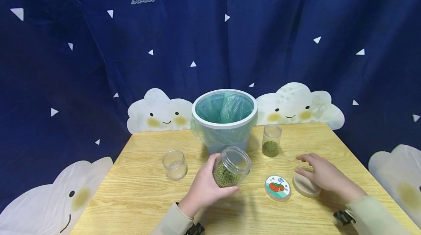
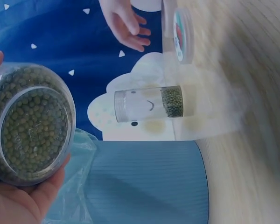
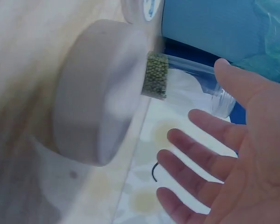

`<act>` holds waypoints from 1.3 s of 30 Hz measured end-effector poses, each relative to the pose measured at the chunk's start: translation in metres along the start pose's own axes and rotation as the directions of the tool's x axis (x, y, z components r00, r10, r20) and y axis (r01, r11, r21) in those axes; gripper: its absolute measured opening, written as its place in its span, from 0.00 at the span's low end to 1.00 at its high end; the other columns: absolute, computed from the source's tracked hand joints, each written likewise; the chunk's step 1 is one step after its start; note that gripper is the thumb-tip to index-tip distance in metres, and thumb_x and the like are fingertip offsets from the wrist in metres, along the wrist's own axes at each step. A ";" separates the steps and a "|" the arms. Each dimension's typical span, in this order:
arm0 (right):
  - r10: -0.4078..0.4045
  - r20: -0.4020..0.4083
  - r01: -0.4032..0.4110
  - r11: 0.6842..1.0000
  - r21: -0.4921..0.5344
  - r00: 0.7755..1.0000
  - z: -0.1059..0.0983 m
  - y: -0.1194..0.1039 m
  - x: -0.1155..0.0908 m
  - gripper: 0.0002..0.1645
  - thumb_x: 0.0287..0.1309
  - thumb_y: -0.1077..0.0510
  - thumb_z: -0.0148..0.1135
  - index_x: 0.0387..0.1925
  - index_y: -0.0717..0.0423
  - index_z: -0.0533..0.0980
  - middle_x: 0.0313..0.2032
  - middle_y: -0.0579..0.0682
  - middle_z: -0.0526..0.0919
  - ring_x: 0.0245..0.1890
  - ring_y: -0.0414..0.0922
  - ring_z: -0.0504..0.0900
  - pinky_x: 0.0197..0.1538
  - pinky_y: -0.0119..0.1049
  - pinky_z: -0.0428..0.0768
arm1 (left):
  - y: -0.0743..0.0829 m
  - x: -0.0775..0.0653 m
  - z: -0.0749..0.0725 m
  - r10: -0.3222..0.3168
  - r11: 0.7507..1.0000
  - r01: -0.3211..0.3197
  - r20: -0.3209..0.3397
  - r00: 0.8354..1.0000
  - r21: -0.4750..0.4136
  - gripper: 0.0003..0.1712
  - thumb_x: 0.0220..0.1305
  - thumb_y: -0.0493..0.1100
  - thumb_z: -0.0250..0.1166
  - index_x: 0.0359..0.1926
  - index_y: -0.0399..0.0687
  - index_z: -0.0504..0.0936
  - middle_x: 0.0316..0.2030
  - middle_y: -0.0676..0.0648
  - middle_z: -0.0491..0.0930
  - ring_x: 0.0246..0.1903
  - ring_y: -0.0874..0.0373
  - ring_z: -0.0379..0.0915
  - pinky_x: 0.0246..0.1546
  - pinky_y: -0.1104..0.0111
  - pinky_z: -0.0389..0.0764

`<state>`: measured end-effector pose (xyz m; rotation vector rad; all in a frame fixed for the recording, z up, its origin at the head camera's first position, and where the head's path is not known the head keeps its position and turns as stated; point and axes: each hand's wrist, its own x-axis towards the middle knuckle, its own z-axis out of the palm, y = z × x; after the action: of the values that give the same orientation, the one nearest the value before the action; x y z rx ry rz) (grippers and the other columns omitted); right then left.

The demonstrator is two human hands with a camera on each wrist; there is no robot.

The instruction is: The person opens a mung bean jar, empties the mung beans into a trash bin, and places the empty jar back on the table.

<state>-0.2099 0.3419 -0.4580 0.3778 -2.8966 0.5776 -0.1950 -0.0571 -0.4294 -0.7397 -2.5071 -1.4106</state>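
My left hand (image 1: 205, 191) grips a clear plastic jar (image 1: 227, 174) of green mung beans around its side. The jar is tilted, its uncovered mouth toward the right and away from me; the left wrist view shows its base full of beans. My right hand (image 1: 323, 174) hovers over a thick beige round disc (image 1: 306, 188), fingers loosely spread and holding nothing. In the right wrist view a gap separates the fingers from the disc (image 3: 98, 93). Left of the disc lies a round lid (image 1: 277, 188) with a tomato picture. Behind them stands a narrower clear jar (image 1: 271, 148), partly filled with green beans.
A bin (image 1: 225, 125) with a white rim and green plastic liner stands at the table's back, behind the tilted jar. To the left is an empty clear cup (image 1: 175, 169). A dark blue curtain (image 1: 210, 37) hangs behind the wooden table (image 1: 131, 194).
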 end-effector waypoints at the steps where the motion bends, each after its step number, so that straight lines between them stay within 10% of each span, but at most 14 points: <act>1: -0.016 -0.013 0.016 1.000 -0.005 1.000 -0.001 -0.001 0.002 0.28 0.65 0.46 0.69 0.58 0.61 0.79 0.49 0.60 0.83 0.48 0.61 0.84 0.48 0.60 0.82 | 0.001 0.000 0.000 -0.002 1.000 0.002 -0.007 1.000 -0.004 0.54 0.39 0.53 0.87 0.68 0.58 0.69 0.57 0.57 0.81 0.56 0.58 0.78 0.61 0.55 0.79; 18: -0.188 -0.198 0.182 0.982 -0.048 0.962 -0.043 -0.030 0.044 0.16 0.66 0.55 0.69 0.52 0.57 0.82 0.48 0.56 0.84 0.46 0.57 0.83 0.47 0.57 0.82 | 0.005 0.006 -0.003 -0.003 1.000 0.004 -0.073 0.997 0.013 0.54 0.40 0.57 0.86 0.68 0.60 0.68 0.59 0.56 0.79 0.59 0.58 0.77 0.63 0.52 0.77; 39: -0.434 -0.293 0.426 0.900 -0.095 0.852 -0.074 -0.061 0.091 0.14 0.61 0.61 0.72 0.48 0.51 0.82 0.45 0.47 0.84 0.47 0.48 0.84 0.49 0.49 0.82 | 0.011 0.010 -0.004 -0.011 1.000 0.009 -0.124 0.992 -0.011 0.52 0.38 0.53 0.87 0.65 0.57 0.70 0.56 0.56 0.82 0.56 0.58 0.78 0.61 0.54 0.78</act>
<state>-0.2717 0.2969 -0.3496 0.8262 -2.4046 0.4694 -0.1983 -0.0525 -0.4151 -0.6215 -2.4141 -1.4278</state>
